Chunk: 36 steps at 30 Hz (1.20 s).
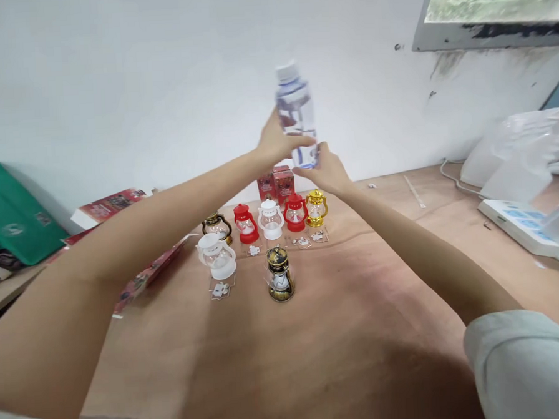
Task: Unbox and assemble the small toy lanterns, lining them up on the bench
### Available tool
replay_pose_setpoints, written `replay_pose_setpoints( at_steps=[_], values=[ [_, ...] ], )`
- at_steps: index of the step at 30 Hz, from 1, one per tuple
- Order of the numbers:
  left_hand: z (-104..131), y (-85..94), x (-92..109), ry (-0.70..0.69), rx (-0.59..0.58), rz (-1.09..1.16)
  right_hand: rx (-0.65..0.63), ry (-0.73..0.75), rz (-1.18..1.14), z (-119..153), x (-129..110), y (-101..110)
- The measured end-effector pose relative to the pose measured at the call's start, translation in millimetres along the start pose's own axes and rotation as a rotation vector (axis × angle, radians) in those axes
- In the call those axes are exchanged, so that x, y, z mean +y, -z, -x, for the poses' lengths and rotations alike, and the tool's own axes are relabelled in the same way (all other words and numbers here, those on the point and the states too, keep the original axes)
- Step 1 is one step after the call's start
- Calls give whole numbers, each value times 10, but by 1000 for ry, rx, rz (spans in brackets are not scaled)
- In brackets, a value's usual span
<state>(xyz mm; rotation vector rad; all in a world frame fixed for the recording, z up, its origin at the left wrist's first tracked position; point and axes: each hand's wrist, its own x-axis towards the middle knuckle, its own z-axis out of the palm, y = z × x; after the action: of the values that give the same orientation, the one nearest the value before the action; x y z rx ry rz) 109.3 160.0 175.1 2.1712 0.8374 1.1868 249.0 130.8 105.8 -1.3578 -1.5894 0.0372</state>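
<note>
1. Currently, a clear bottle [297, 111] with a white cap is held up before the white wall [160, 84], well above the far part of the worktop [315, 351]; it is tilted slightly, its cap leaning left, and is blurred.
2. By the left hand [280, 137], the bottle is gripped around its middle, with the fingers partly curled and one finger laid across the front.
3. By the right hand [328, 169], the bottle's lower end is held from the right, with the fingers bent; how tightly it is pressed cannot be told.
4. Below the hands, a far row of small lanterns is set upright, from left to right: a red lantern [247, 229], a white lantern [272, 227], a second red lantern [296, 221] and a gold lantern [316, 215].
5. Nearer, on the left, a second white lantern [219, 262] is placed, by which a dark lantern [214, 224] is partly hidden; to its right, a black-and-gold lantern [279, 275] is stood.
6. Behind the row, red boxes [284, 183] are placed near the wall.
7. On the far left, a green container [22, 213] is seen; on the right, translucent plastic bags [502, 160].
</note>
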Motion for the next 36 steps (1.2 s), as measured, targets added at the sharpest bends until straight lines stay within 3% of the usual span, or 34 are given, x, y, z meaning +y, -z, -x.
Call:
replay_pose_setpoints(
  at_steps=[3, 5, 7, 11, 13, 16, 18, 23, 28, 36],
  values=[
    [-26, -330, 160, -200, -76, 33, 123, 4, 24, -40, 195, 93],
    [-75, -487, 203, -245, -98, 14, 254, 28, 76, -12, 324, 164],
    [-124, -603, 235, -197, -127, -9, 338, 6, 145, 24, 432, 211],
    [-108, -677, 322, 112, -202, -178, 332, -126, 275, 2, 654, 178],
    [-24, -617, 345, 167, -237, -304, 265, -240, 277, -61, 816, 102],
    [135, -433, 309, -12, -287, -432, 145, -459, 262, -161, 1112, -74],
    [217, -283, 246, -108, -295, -460, 126, -531, 255, -209, 1299, -224],
    [301, 42, 51, -150, -221, -497, 128, -664, 254, -319, 1584, -601],
    [348, 229, -76, -175, -167, -528, 109, -736, 255, -477, 1705, -816],
    [431, 401, -148, -147, -73, -445, 54, -679, 271, -629, 1864, -855]
  ],
)
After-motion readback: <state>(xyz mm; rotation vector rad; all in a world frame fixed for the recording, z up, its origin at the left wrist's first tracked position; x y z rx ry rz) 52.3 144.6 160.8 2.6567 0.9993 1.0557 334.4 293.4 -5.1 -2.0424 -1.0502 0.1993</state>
